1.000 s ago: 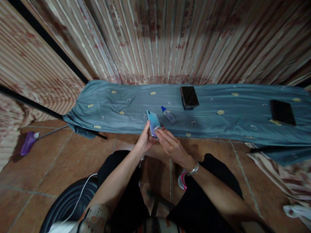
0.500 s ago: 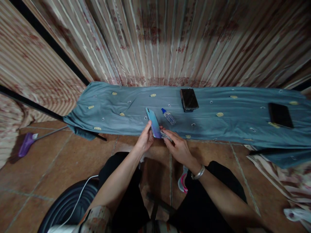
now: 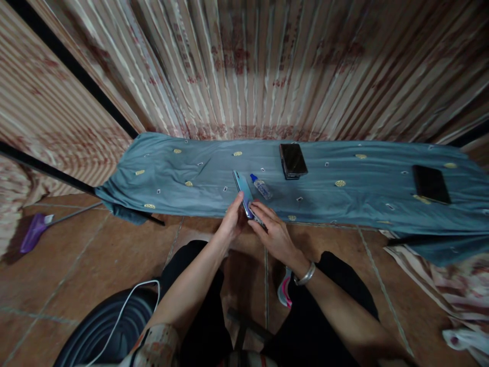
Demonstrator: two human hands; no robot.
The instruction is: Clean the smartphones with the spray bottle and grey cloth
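A light-blue to purple phone is tilted in my left hand, whose thumb lies on its left edge. My right hand is at the phone's lower right, its fingers pressed on a small pale cloth-like item against the phone's lower part; that item is mostly hidden. Just right of the phone, a clear bottle with a blue tip lies on the blue patterned cloth.
A stack of dark phones lies right of the bottle. Farther right is a dark flat object. Black poles and striped curtains stand around. A black ribbed round object and a purple brush head are at lower left.
The phone has turned more edge-on in my left hand. My right fingers have moved onto its lower part, covering more of the pale item. The view has shifted slightly.
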